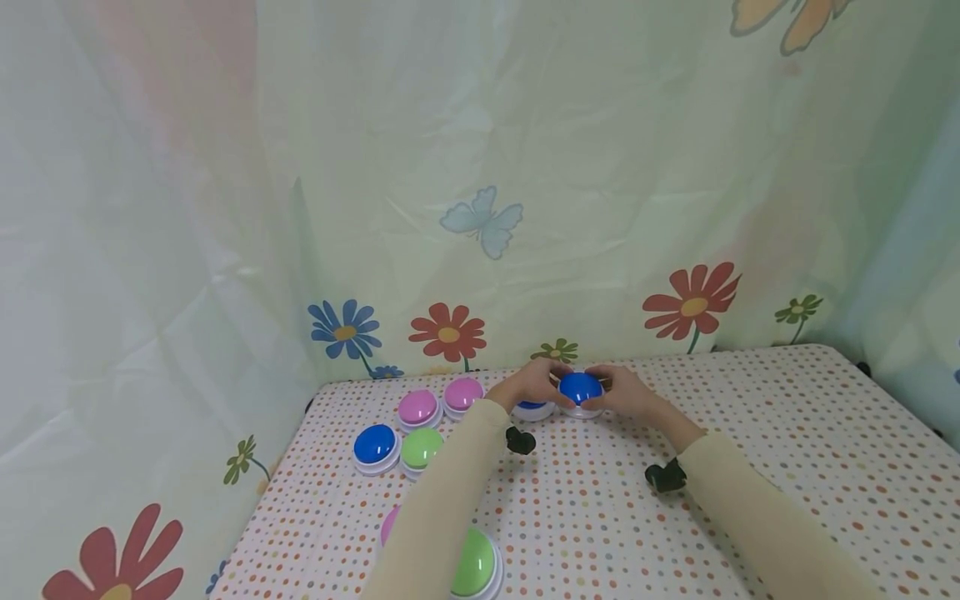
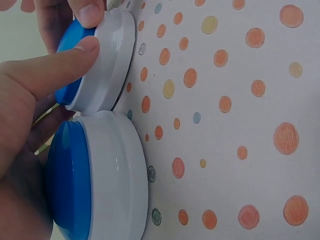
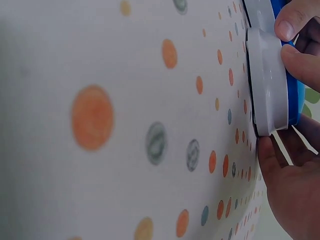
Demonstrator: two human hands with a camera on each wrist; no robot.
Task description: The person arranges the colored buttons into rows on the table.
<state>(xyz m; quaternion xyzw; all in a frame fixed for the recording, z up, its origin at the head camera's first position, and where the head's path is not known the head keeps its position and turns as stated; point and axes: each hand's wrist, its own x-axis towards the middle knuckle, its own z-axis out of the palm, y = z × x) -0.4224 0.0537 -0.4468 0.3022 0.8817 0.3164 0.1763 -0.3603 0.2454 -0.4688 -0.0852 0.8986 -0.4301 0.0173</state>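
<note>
Nearest the head camera, two cream sleeves reach across the bench, which wears a white, dotted cover. They lead to the glossy, blue-domed round button with a white base, located toward the bench's back edge and apparently seated on the cover. The left hand and the right hand pinch it from opposite sides, thumbs on the near face, other fingers curled behind. Its placement may be judged nearly complete, with release not yet made. Just beside it, touching or almost so, stands a second blue-domed button, partly covered by the left hand. Farther left, two pink-domed buttons, a third blue-domed button and a green-domed button form a cluster, untouched. Nearer the viewer, a larger-looking green-domed button and a pink-domed button are partly hidden by the left sleeve, the chief obstruction. A pale, flower-printed curtain hangs behind.
</note>
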